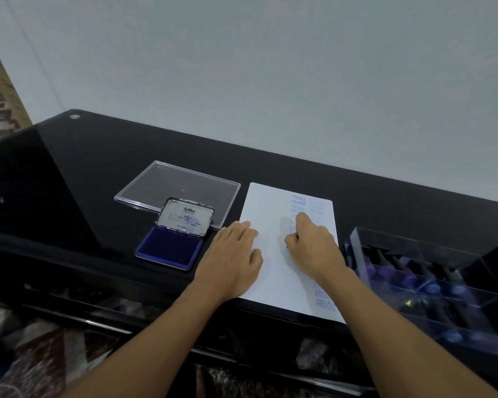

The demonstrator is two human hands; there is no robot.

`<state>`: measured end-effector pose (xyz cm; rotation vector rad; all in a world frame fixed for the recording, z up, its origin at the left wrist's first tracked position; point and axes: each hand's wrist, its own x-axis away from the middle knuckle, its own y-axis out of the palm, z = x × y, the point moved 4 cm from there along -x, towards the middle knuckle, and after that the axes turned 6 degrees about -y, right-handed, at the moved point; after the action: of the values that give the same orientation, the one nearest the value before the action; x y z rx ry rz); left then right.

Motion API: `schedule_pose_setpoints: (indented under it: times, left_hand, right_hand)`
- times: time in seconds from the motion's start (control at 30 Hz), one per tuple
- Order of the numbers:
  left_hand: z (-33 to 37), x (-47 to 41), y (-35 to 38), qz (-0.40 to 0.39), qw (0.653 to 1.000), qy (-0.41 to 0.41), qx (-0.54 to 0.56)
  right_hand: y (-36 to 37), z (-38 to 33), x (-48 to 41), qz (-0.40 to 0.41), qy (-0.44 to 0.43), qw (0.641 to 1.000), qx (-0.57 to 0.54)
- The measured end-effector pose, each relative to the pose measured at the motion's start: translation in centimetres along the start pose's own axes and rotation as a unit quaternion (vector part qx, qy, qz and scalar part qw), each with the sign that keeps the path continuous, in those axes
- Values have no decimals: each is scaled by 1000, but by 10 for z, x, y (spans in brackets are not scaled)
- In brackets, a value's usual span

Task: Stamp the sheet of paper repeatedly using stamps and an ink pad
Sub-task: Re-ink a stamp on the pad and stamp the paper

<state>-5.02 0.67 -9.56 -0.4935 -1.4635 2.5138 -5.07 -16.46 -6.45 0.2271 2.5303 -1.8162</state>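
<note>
Sheet of paper [270,202]: lies flat on the black tabletop [84,168], near its front edge; blue prints [298,199] reading FRAGILE run down its 3 o'clock side.
Left hand [230,254]: spread flat, fingers straight, pressing the sheet's 9 o'clock edge.
Right hand [313,245]: fingers curled, knuckles up, resting on the sheet's printed column; cannot tell what it grips, as the hand hides it.
Ink pad [167,248]: at 9 o'clock from the sheet, open, blue pad bared, its hinged cover tilted up.
Clear lid [170,182]: at 10 o'clock, flat, just behind the pad.
Stamp tray [385,242]: at 3 o'clock, clear-walled, with dark stamps inside.
</note>
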Motion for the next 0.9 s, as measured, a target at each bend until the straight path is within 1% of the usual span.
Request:
schedule_pose_setpoints:
  times: [0.23, 0.4, 0.63, 0.77, 0.9]
  left_hand:
    - [1, 1, -1, 8, 1000, 3, -1]
    - [0, 0, 0, 7, 1000, 2, -1]
    - [0, 0, 0, 7, 1000, 0, 5]
    - [-1, 0, 0, 8, 1000, -4, 13]
    - [-1, 0, -1, 15, 1000, -5, 19]
  right_hand:
    - [2, 1, 3, 11, -3, 1000, 3]
    - [-1, 1, -4, -6, 14, 1000, -5]
    - [-3, -1, -2, -9, 20, 1000, -9]
    - [-5, 1, -3, -26, 26, 999, -17]
    - [-6, 4, -8, -70, 35, 997, -23]
